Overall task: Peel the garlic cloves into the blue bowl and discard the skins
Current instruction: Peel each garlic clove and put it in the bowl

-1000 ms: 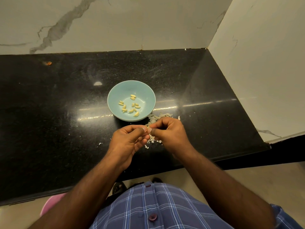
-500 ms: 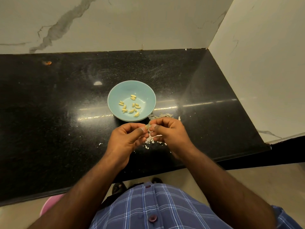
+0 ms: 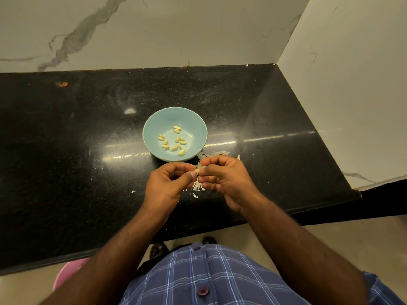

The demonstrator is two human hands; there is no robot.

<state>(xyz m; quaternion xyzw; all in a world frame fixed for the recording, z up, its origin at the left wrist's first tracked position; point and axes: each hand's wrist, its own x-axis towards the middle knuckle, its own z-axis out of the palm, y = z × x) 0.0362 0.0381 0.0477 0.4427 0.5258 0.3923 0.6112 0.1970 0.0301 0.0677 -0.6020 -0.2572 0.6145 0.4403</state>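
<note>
A light blue bowl (image 3: 154,124) stands on the black counter and holds several peeled garlic cloves (image 3: 175,140). Just in front of it my left hand (image 3: 167,186) and my right hand (image 3: 226,179) meet fingertip to fingertip. Both pinch one small pale garlic clove (image 3: 197,171) between thumb and fingers. Loose garlic skins (image 3: 213,154) lie on the counter beside the bowl and under my hands, partly hidden by my fingers.
The black granite counter (image 3: 77,161) ends at a front edge close to my body. Marble walls close it at the back and right. A pink object (image 3: 68,271) sits on the floor at lower left. A small orange speck (image 3: 62,84) lies far left.
Both hands have shifted slightly toward the bowl while still pinching the clove. More of the pale clove shows between the fingertips.
</note>
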